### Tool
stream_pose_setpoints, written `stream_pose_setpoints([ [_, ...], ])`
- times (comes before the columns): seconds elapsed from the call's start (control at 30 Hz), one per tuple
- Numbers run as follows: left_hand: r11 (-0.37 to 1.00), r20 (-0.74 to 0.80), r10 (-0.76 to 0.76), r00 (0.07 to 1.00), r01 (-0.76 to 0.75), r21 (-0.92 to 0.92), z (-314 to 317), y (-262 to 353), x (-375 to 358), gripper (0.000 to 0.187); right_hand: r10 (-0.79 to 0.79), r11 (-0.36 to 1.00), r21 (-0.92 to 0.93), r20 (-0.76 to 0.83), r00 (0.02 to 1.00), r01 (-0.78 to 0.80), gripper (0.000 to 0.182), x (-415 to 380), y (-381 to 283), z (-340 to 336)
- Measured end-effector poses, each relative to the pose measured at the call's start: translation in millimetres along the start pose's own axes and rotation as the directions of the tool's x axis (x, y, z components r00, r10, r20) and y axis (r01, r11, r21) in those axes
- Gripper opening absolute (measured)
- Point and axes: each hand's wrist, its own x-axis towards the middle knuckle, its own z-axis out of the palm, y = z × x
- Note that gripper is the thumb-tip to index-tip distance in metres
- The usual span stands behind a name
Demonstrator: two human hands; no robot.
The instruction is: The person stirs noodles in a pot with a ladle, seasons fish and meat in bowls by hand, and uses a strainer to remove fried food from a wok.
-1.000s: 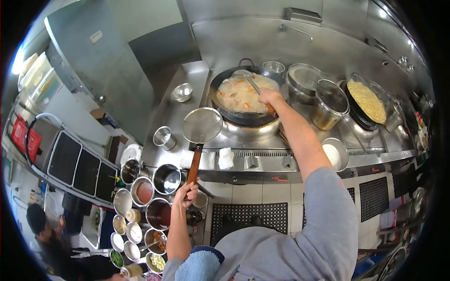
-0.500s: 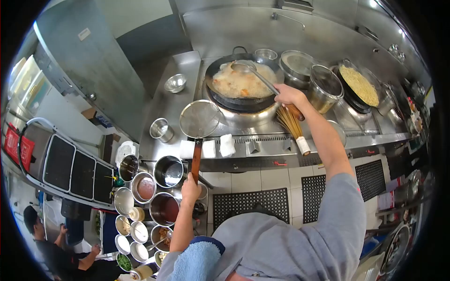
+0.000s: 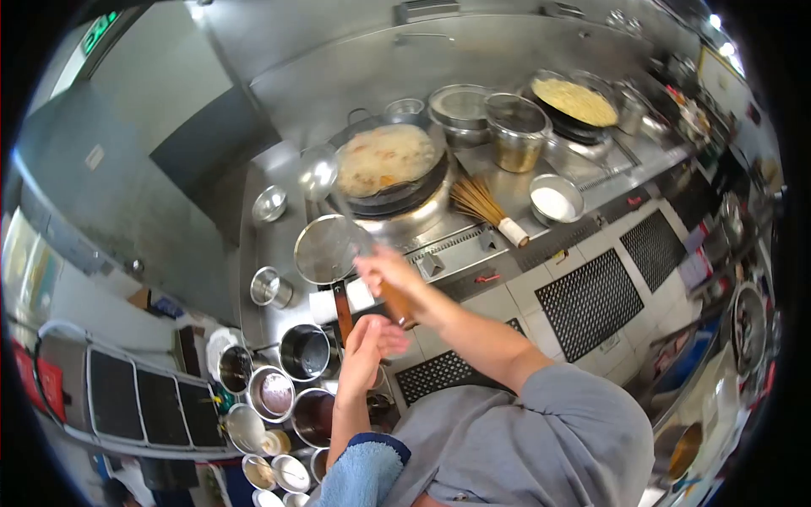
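In my right hand [image 3: 384, 275] is the wooden handle of a ladle [image 3: 319, 173], whose metal bowl, blurred by motion, hangs at the left rim of the wok. My left hand [image 3: 370, 345] has its fingers stretched out, close to the wooden handle of a round mesh strainer [image 3: 325, 249]. That strainer lies over the counter edge in front of the wok. Pale, frothy liquid with orange pieces fills the black wok [image 3: 397, 201] on the burner.
A bamboo brush [image 3: 486, 207] and a bowl of white contents [image 3: 553, 203] sit right of the wok. Behind them stand a tall pot [image 3: 517, 135] and a wok of noodles [image 3: 576, 101]. Several pots, including a dark one [image 3: 306, 351], stand at lower left. Rubber mats [image 3: 596, 300] cover the floor.
My right hand has swung left and towards me, bringing the ladle out of the wok's middle. My left hand has let go of the strainer handle. The view has turned.
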Motion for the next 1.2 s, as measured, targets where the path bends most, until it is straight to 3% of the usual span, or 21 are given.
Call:
stream_pose_setpoints([
  [0.07,0.999,-0.084,0.013,0.996,-0.016,-0.034,-6,2,-17,0.026,0.051,0.987,0.153,-0.093,0.994,-0.037,0.017,-18,22,35],
  [0.2,0.996,-0.307,-0.034,0.951,0.057,0.066,-24,-10,-32,0.038,0.149,0.951,0.288,-0.109,0.983,-0.113,0.015,-7,92,33],
  [0.3,0.998,-0.428,-0.049,0.902,0.059,0.011,-47,-24,-29,0.055,0.162,0.96,0.252,-0.141,0.977,-0.123,0.018,-2,132,30],
  [0.4,0.946,-0.425,0.003,0.905,0.135,0.296,-69,-37,-20,0.058,0.168,0.954,0.273,-0.128,0.978,-0.128,0.015,2,150,33],
  [0.43,0.888,-0.434,0.002,0.901,0.198,0.416,-68,-34,-23,0.057,0.222,0.921,0.361,-0.19,0.956,-0.142,0.017,4,153,38],
  [0.53,0.42,-0.422,0.392,0.817,0.249,0.873,-80,-50,-26,0.061,0.292,0.956,0.012,-0.139,0.946,-0.294,0.041,-7,151,27],
  [0.6,0.371,-0.395,0.372,0.84,0.256,0.893,-74,-45,-31,0.06,0.316,0.914,-0.252,-0.044,0.948,-0.317,0.07,-1,172,-5],
  [0.63,0.363,-0.358,0.322,0.877,0.235,0.902,-86,-53,-31,0.055,0.297,0.862,-0.423,-0.025,0.955,-0.279,0.069,-14,160,-15],
  [0.67,0.272,-0.362,0.32,0.875,0.281,0.92,-85,-59,-33,0.049,0.291,0.777,-0.582,-0.007,0.957,-0.241,0.068,-33,148,-27],
  [0.77,0.158,-0.42,0.26,0.87,0.391,0.907,-96,-87,-35,0.049,0.386,0.677,-0.67,-0.028,0.922,-0.304,0.086,-90,125,-93],
  [0.83,0.108,-0.425,0.289,0.858,0.412,0.905,-93,-95,-35,0.045,0.322,0.627,-0.725,-0.091,0.942,-0.285,0.083,-137,107,-148],
  [0.87,0.107,-0.438,0.301,0.847,0.426,0.898,-93,-98,-34,0.045,0.298,0.575,-0.745,-0.196,0.934,-0.339,0.082,-165,95,-175],
  [0.9,0.062,-0.44,0.305,0.844,0.444,0.894,-91,-99,-33,0.046,0.269,0.522,-0.754,-0.298,0.916,-0.399,0.081,-194,85,-202],
  [0.93,0.017,-0.441,0.311,0.842,0.459,0.888,-92,-101,-30,0.047,0.27,0.474,-0.688,-0.48,0.835,-0.549,0.077,-223,77,-228],
  [0.97,-0.034,-0.388,0.348,0.853,0.425,0.905,-98,-106,-29,0.046,0.229,0.461,-0.661,-0.555,0.799,-0.592,0.076,-255,71,-257],
  [1.03,-0.027,-0.466,0.299,0.833,0.496,0.868,-78,-98,-21,0.045,0.139,0.466,-0.567,-0.712,0.689,-0.68,0.07,-319,54,-293],
  [1.1,-0.067,-0.478,0.241,0.844,0.506,0.86,-43,-91,-2,0.046,0.099,0.548,-0.422,-0.824,0.558,-0.722,0.065,-371,38,-310],
  [1.2,-0.29,-0.37,0.174,0.913,0.406,0.866,-4,-105,60,0.051,0.1,0.736,-0.211,-0.906,0.412,-0.643,0.063,-444,28,-339],
])
